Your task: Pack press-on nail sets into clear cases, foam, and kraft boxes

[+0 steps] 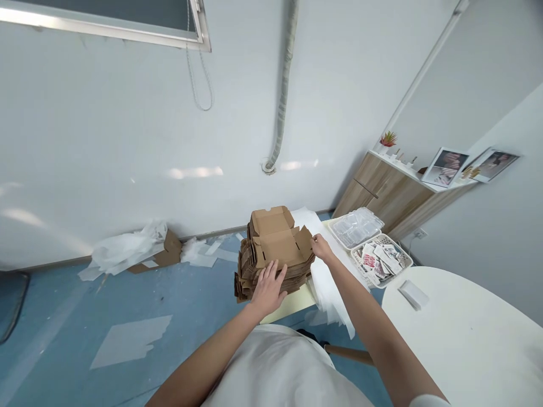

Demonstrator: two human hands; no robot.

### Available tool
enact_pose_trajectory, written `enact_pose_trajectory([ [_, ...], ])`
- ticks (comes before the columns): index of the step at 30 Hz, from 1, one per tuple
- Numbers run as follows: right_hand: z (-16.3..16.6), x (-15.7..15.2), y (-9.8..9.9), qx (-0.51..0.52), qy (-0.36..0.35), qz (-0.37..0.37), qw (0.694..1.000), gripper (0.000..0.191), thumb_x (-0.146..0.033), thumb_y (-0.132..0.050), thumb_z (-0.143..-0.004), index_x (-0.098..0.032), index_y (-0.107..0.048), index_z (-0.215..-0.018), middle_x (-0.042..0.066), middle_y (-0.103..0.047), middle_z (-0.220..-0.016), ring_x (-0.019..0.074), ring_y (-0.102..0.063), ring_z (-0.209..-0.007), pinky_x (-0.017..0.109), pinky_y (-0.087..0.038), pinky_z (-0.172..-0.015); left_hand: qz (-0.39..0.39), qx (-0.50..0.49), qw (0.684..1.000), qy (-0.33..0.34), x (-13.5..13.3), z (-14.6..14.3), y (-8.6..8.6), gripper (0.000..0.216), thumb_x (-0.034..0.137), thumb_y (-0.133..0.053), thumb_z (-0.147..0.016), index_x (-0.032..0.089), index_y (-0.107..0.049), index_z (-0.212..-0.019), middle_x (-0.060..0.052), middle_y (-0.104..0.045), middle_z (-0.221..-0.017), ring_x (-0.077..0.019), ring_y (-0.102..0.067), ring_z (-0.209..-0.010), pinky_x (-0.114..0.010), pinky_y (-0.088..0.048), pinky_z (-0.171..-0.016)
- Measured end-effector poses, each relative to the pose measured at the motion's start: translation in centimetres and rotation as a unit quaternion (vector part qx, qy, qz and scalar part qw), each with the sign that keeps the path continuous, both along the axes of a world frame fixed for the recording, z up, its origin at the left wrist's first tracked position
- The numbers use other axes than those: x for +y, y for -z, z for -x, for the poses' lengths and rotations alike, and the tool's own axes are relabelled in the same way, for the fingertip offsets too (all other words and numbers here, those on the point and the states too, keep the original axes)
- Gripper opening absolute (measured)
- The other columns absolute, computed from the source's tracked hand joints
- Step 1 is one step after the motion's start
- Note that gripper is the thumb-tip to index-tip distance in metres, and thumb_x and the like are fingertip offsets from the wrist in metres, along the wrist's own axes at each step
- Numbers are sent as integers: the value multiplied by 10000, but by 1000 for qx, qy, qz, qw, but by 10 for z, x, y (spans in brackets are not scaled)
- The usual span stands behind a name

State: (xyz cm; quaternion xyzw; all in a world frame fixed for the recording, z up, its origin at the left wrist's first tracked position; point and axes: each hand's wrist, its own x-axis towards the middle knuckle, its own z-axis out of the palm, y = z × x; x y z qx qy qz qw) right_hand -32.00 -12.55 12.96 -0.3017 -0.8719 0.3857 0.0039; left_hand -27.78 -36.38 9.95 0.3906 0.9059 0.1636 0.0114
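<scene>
Shirt fabric (280,370), white, fills the bottom middle of the frame, with bare forearms reaching up from either side of it. At lower right, a round white desk (475,350) runs off the edge, carrying a small white object (413,296). Left hand (268,286), just below the centre, lies with fingers spread over the near edge of the stack of flat cardboard boxes (275,246). That stack stands in the middle of the frame on a pale yellow desk (292,305), its edges uneven, the topmost box lying opened out. Right hand (321,247), a little right of centre, has its fingers drawn together, pinching the right-hand flap of this top box. White sheets (324,282) lie beside the stack and droop over the near edge. Right of them sit a white basket (397,274) full of printed cards (373,261) and, behind it, clear plastic pieces (357,225).

Pale sheets (131,339) lie on the blue floor (68,350) at lower left; farther back, a brown carton (169,251) with white wrapping (127,249) rests near the wall (127,124). At right, a wood-fronted cabinet (394,192) bears a small plant (387,139) and framed pictures (446,167). A wrapped pipe (284,96) descends the wall at upper middle, and a window (106,17) occupies the upper left.
</scene>
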Motion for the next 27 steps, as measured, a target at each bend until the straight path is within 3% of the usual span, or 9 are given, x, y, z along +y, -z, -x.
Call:
enact_pose_trajectory([
  [7, 2, 4, -7, 48, 66, 115, 990, 155, -318, -391, -801, -191, -380, -888, 34, -571, -736, 119, -560, -497, 243, -440, -471, -33, 37, 999, -18, 12, -2, -18, 580, 285, -511, -745, 267, -313, -1289, -118, -199, -1402, -306, -159, -1276, -510, -180, -972],
  [15, -3, -1, -26, 90, 109, 292, 946, 223, -299, -488, -755, -164, -448, -928, 62, -616, -749, 142, -618, -575, 228, -475, -479, -61, 50, 996, -46, 16, -3, -29, 558, 300, -478, -759, 255, -325, -1294, -113, -252, -1383, -320, -215, -1247, -525, -144, -969],
  [21, -10, -18, -34, 45, 49, 319, 946, 439, -467, -567, -685, -194, -463, -1013, 85, -604, -950, 156, -627, -623, 275, -506, -518, -97, 20, 993, -57, 20, 3, -23, 529, 318, -423, -783, 182, -344, -1288, -134, -356, -1315, -297, -283, -1204, -484, -136, -986],
  [24, -4, -24, -35, 52, 49, 260, 963, 502, -403, -620, -646, -204, -450, -1075, 78, -598, -961, 166, -615, -662, 285, -512, -506, -121, 9, 991, -62, 20, -4, -22, 525, 321, -407, -792, 176, -336, -1292, -135, -334, -1328, -300, -258, -1222, -490, -110, -990],
  [27, -1, -25, -36, 89, 59, 230, 967, 403, -283, -594, -653, -209, -488, -1034, 64, -584, -970, 168, -593, -739, 277, -523, -502, -161, -7, 984, -74, 19, -19, -18, 502, 338, -423, -787, 203, -374, -1268, -133, -320, -1333, -318, -222, -1241, -513, -89, -991],
])
